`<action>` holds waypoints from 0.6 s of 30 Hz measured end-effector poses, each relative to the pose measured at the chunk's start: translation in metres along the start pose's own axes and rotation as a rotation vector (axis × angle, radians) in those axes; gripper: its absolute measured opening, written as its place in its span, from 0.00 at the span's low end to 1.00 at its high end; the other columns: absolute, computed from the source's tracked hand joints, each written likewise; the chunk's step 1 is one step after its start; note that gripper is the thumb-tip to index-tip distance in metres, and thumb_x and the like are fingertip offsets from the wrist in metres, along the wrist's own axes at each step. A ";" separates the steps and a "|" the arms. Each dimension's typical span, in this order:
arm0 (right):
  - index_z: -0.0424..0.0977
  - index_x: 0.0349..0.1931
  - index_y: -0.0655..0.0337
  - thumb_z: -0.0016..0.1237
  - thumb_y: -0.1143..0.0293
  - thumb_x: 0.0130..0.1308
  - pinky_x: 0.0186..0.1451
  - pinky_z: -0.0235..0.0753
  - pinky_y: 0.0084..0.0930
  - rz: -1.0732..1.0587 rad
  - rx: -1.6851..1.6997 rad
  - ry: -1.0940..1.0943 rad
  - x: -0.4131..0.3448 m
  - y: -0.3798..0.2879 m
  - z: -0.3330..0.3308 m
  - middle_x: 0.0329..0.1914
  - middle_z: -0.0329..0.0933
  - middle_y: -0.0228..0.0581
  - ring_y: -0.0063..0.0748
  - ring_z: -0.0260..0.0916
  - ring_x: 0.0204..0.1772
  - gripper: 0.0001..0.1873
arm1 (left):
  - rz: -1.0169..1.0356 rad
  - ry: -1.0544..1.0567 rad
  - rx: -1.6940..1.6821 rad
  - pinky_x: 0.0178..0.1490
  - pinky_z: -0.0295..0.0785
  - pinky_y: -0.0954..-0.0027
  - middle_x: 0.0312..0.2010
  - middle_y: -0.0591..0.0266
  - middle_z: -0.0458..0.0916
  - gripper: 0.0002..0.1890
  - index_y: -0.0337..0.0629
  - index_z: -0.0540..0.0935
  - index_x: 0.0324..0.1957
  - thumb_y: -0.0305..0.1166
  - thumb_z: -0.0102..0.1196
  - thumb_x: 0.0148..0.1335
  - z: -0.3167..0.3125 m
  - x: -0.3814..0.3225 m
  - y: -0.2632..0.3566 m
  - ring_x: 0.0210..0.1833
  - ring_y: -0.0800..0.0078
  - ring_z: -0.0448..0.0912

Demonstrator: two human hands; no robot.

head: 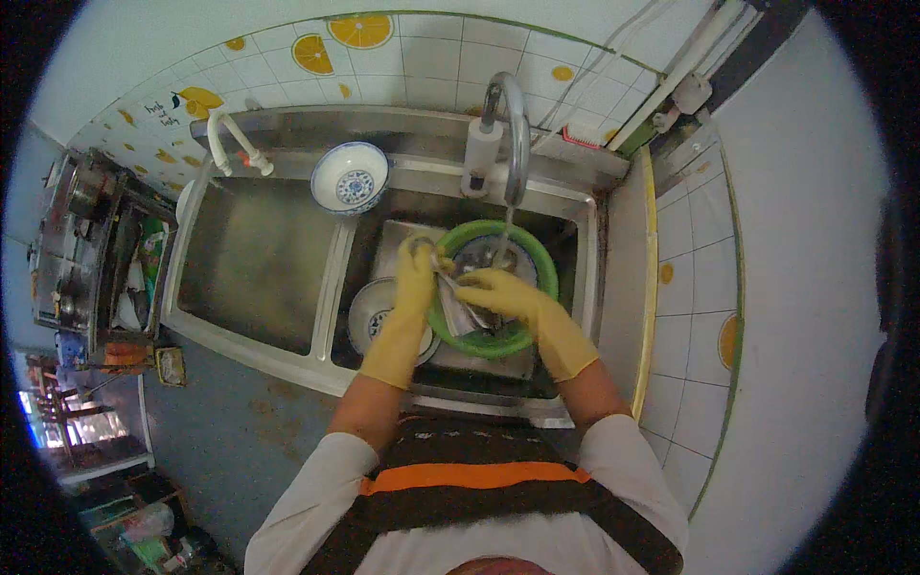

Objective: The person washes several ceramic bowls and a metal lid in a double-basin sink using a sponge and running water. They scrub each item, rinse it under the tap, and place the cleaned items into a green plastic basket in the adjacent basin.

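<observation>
My left hand (pixel 415 277), in a yellow rubber glove, is closed around the upper end of a greyish-white cloth (pixel 456 313). The cloth hangs down over a green plastic basin (pixel 550 277). My right hand (pixel 503 291), gloved alike, reaches across the basin, its fingertips against the cloth; blur hides whether they grip it. Water runs from a chrome faucet (pixel 519 144) into the basin, where a blue-rimmed bowl (pixel 530 260) and shiny metal pieces lie partly hidden. Beneath my left forearm, a patterned bowl (pixel 364 313) rests in the sink, partly covered.
Another blue-and-white bowl (pixel 352 176) stands at the back on the divider of the steel double sink (pixel 332 287). Cloudy water fills the left compartment (pixel 255 262). A white plastic tap (pixel 233 147) and a white cylinder (pixel 480 154) are behind. To the left stands a stove (pixel 65 251).
</observation>
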State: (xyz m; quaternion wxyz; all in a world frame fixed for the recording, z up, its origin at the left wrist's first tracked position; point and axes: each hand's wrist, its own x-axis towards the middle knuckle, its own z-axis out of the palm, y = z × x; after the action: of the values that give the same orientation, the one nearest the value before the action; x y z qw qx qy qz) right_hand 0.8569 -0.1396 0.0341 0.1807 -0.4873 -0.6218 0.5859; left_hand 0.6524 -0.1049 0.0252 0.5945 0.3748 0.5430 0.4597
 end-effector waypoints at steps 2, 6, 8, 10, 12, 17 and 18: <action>0.79 0.61 0.67 0.55 0.56 0.74 0.59 0.79 0.31 0.175 0.231 0.103 0.002 0.015 -0.028 0.57 0.84 0.43 0.34 0.80 0.57 0.25 | -0.028 0.018 -0.159 0.39 0.82 0.66 0.47 0.53 0.82 0.18 0.42 0.72 0.63 0.37 0.48 0.77 -0.019 0.012 0.011 0.38 0.67 0.84; 0.80 0.60 0.65 0.52 0.57 0.76 0.53 0.80 0.32 0.226 0.292 0.438 0.041 0.047 -0.085 0.52 0.85 0.41 0.32 0.81 0.53 0.22 | 0.013 0.015 -0.068 0.37 0.83 0.63 0.43 0.54 0.82 0.17 0.41 0.73 0.63 0.37 0.48 0.79 -0.062 0.039 0.042 0.34 0.67 0.82; 0.81 0.57 0.65 0.50 0.56 0.77 0.50 0.79 0.33 0.188 0.210 0.518 0.069 0.062 -0.104 0.47 0.87 0.40 0.32 0.82 0.49 0.21 | 0.028 -0.044 0.040 0.36 0.83 0.64 0.42 0.54 0.82 0.17 0.40 0.73 0.63 0.36 0.47 0.79 -0.082 0.064 0.067 0.35 0.68 0.83; 0.79 0.59 0.65 0.50 0.58 0.77 0.48 0.79 0.34 0.138 0.221 0.448 0.089 0.075 -0.120 0.47 0.87 0.41 0.33 0.82 0.48 0.21 | 0.057 -0.085 0.172 0.37 0.83 0.63 0.43 0.54 0.82 0.17 0.39 0.73 0.62 0.36 0.48 0.78 -0.102 0.093 0.089 0.37 0.67 0.83; 0.81 0.57 0.65 0.50 0.60 0.76 0.47 0.79 0.36 0.146 0.372 0.436 0.102 0.086 -0.129 0.46 0.87 0.41 0.34 0.82 0.46 0.19 | 0.091 -0.115 0.326 0.42 0.83 0.59 0.43 0.52 0.83 0.17 0.39 0.75 0.60 0.38 0.52 0.76 -0.120 0.129 0.106 0.39 0.64 0.83; 0.82 0.52 0.68 0.53 0.61 0.75 0.45 0.80 0.36 0.074 0.197 0.518 0.112 0.077 -0.141 0.42 0.87 0.42 0.36 0.82 0.42 0.18 | 0.296 -0.076 0.963 0.61 0.76 0.52 0.56 0.36 0.82 0.23 0.37 0.76 0.62 0.43 0.53 0.73 -0.141 0.229 0.110 0.56 0.45 0.83; 0.82 0.52 0.67 0.54 0.61 0.75 0.45 0.81 0.34 0.049 0.215 0.479 0.110 0.069 -0.142 0.41 0.86 0.40 0.34 0.82 0.42 0.18 | 0.243 -0.085 0.986 0.64 0.74 0.52 0.58 0.35 0.82 0.24 0.38 0.77 0.62 0.44 0.53 0.72 -0.142 0.244 0.106 0.59 0.43 0.82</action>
State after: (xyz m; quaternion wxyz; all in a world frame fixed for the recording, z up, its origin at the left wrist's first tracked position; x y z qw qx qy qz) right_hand 0.9467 0.0173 -0.0307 0.3593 -0.6050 -0.4833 0.5208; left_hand 0.4942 0.1517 0.0337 0.3106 0.6896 0.6232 0.1990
